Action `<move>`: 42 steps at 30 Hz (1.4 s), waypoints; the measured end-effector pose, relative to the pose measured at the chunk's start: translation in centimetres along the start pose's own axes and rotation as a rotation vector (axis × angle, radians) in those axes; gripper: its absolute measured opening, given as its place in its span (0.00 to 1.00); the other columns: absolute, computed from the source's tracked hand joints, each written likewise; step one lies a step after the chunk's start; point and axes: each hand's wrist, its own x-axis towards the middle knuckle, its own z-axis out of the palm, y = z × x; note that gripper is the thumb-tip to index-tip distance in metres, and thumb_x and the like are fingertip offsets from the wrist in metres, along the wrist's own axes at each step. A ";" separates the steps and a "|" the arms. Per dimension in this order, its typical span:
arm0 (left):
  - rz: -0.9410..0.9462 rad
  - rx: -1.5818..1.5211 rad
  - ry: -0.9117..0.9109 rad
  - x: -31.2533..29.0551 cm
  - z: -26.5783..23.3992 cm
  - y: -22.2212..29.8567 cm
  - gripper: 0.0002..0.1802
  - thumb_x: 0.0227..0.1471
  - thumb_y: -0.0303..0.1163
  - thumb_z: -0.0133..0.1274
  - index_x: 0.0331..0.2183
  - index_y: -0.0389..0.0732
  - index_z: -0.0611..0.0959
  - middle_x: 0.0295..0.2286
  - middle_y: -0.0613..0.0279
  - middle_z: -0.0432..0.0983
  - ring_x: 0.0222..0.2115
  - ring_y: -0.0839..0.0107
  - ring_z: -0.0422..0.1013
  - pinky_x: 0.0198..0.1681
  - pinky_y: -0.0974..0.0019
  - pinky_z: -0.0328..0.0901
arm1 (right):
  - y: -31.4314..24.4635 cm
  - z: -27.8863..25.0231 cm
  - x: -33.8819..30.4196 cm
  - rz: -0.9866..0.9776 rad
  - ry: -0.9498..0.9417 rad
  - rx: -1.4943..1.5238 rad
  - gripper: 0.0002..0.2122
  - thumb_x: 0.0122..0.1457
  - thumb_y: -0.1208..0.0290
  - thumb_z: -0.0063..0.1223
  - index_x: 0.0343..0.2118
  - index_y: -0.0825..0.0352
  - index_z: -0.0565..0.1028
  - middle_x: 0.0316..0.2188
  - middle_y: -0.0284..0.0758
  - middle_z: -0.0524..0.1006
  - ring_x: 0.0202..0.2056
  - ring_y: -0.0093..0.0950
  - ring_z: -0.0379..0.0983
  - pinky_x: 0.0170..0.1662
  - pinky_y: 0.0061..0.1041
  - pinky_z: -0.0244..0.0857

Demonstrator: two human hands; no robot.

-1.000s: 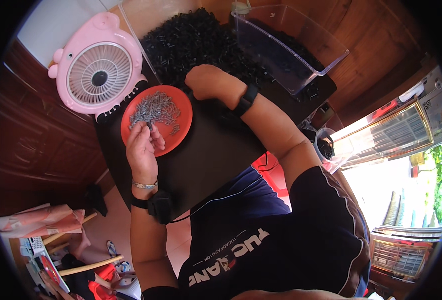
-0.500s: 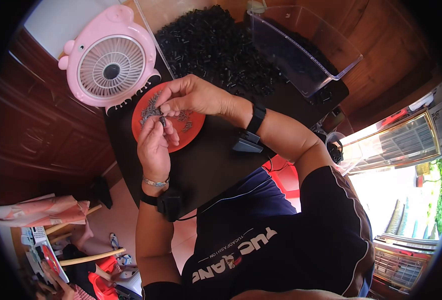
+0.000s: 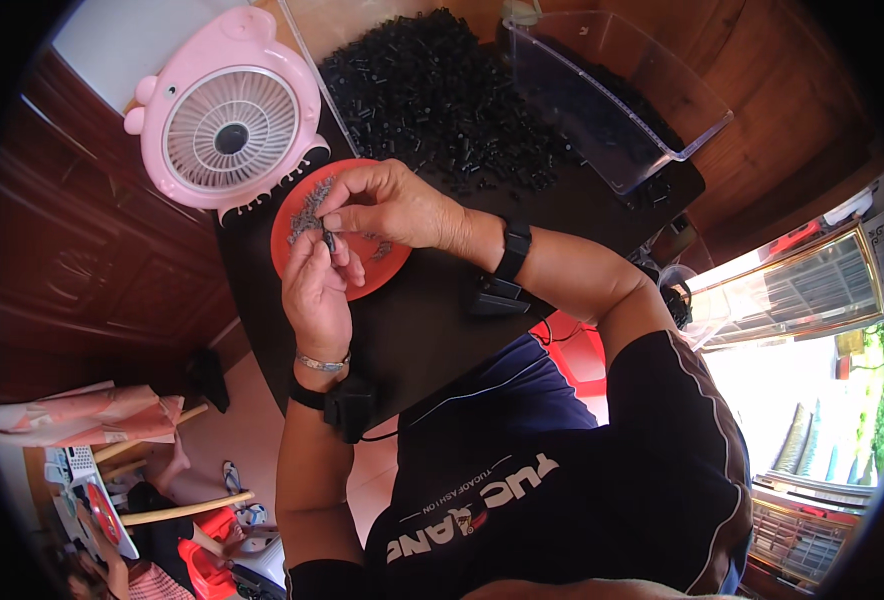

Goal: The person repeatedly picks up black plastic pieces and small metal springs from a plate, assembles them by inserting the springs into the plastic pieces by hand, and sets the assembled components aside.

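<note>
"Any print showing?"
"Yes, on the dark shirt, lower centre of the frame: big white letters, slanted and upside down."
"Nothing smaller?"
"One line of small pale letters, just above the big ones in the frame."

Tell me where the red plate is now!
The red plate sits left of centre in the head view, on the dark table beside the pink fan.

Blown-out daylight at right
</note>
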 end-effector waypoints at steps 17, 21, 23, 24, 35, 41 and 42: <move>-0.041 -0.042 0.155 0.4 -1.4 -0.6 0.11 0.57 0.31 0.39 0.38 0.34 0.71 0.29 0.62 0.70 0.25 0.74 0.67 0.29 0.72 0.61 | 0.2 1.0 -0.6 -0.138 0.006 -0.481 0.10 0.49 0.75 0.59 0.33 0.71 0.72 0.29 0.34 0.75 0.30 0.22 0.73 0.35 0.21 0.69; -0.056 -0.046 0.134 0.1 -0.7 -0.5 0.11 0.57 0.31 0.39 0.38 0.34 0.71 0.32 0.61 0.71 0.28 0.74 0.70 0.31 0.71 0.62 | -0.4 1.2 -0.8 -0.239 0.017 -0.785 0.15 0.42 0.72 0.63 0.33 0.69 0.72 0.30 0.37 0.74 0.32 0.30 0.74 0.35 0.27 0.69; -0.059 -0.038 0.104 0.3 -0.5 -0.6 0.11 0.57 0.31 0.38 0.38 0.35 0.71 0.33 0.61 0.71 0.29 0.74 0.70 0.30 0.71 0.62 | -0.5 1.0 -0.8 -0.264 0.014 -0.852 0.15 0.41 0.72 0.63 0.33 0.68 0.72 0.29 0.38 0.74 0.32 0.33 0.73 0.35 0.29 0.69; -0.057 -0.030 0.122 0.2 -0.4 -0.4 0.11 0.57 0.31 0.39 0.38 0.35 0.71 0.32 0.62 0.71 0.29 0.75 0.70 0.30 0.72 0.62 | -0.4 1.1 -0.7 -0.324 0.003 -0.894 0.16 0.40 0.72 0.62 0.33 0.68 0.72 0.28 0.37 0.74 0.32 0.35 0.73 0.35 0.30 0.68; -0.024 0.007 0.215 0.0 0.1 -0.7 0.10 0.57 0.33 0.40 0.35 0.38 0.72 0.28 0.65 0.70 0.25 0.77 0.65 0.30 0.73 0.60 | -0.4 1.4 -0.7 -0.502 -0.032 -1.067 0.13 0.40 0.68 0.59 0.30 0.66 0.72 0.24 0.36 0.72 0.30 0.37 0.70 0.34 0.33 0.66; 0.018 0.077 0.214 -0.1 -0.3 -0.3 0.12 0.57 0.36 0.42 0.34 0.38 0.73 0.25 0.66 0.67 0.24 0.76 0.65 0.29 0.74 0.60 | -5.2 -3.4 0.8 -0.734 0.391 -1.242 0.11 0.41 0.71 0.63 0.29 0.65 0.74 0.24 0.36 0.73 0.29 0.37 0.71 0.32 0.32 0.67; 0.020 0.075 0.223 -0.1 -0.5 -0.2 0.12 0.57 0.36 0.42 0.34 0.38 0.73 0.25 0.66 0.67 0.24 0.76 0.65 0.29 0.74 0.60 | -6.2 -5.8 1.3 -0.798 0.579 -1.334 0.11 0.42 0.70 0.62 0.30 0.65 0.75 0.25 0.37 0.74 0.29 0.38 0.71 0.33 0.31 0.67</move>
